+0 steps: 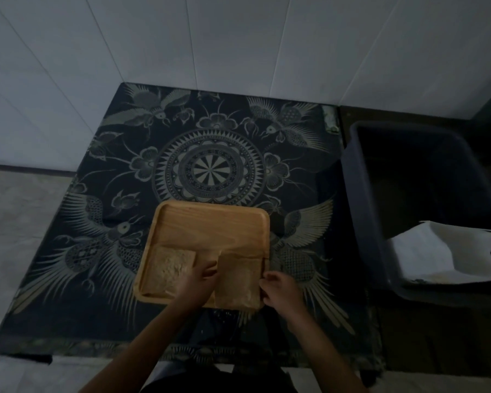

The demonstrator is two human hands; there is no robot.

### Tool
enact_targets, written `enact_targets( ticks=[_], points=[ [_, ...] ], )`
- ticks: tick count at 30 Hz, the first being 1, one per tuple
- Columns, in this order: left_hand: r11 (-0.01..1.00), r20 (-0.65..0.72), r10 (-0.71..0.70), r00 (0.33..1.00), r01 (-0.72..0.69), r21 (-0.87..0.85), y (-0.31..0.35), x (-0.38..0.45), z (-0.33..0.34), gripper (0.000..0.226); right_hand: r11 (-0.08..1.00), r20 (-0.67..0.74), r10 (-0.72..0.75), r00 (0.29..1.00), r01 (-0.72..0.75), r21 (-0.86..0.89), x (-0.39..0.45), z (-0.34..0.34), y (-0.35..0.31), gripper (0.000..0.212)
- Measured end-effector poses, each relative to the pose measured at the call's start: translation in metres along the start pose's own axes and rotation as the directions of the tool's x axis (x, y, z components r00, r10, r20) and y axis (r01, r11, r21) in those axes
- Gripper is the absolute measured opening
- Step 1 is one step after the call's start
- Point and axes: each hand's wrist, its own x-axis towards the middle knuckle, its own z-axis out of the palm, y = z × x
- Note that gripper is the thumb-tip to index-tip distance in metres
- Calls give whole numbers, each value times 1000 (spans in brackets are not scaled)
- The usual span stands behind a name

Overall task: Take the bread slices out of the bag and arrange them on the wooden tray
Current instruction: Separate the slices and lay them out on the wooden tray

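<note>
Dim light covers a tiled floor and a dark patterned cloth (210, 154) spread across the middle of the frame. You have the wooden tray (210, 219) lying on that cloth at lower centre. One bread slice (169, 269) lies flat in the tray's lower left corner. A second slice (238, 282) sits in the lower right corner, long axis running up and down the frame, its lower edge at the tray's rim.

Your left hand (194, 282) lies between the two slices, fingers curled loosely, fingertips touching the left edge of the second slice and part of the hand over the first. Your right hand (278, 287) is just beside the right edge of the same slice, fingers bent in a light pinch at that edge; whether it truly grips cannot be told in this light. Judged from this, you are squaring the second slice into place.

A dark bin (417, 199) stands at right, white paper (437, 251) inside. No bag can be identified with certainty.
</note>
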Motion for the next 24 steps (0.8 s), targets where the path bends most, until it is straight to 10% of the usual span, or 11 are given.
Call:
enact_targets(
  ticks=[24],
  points=[
    [973,64,-17,998,31,-230,4,1,-1,32,933,112,226,968,-248,262,-11,1,-12,4]
  ],
)
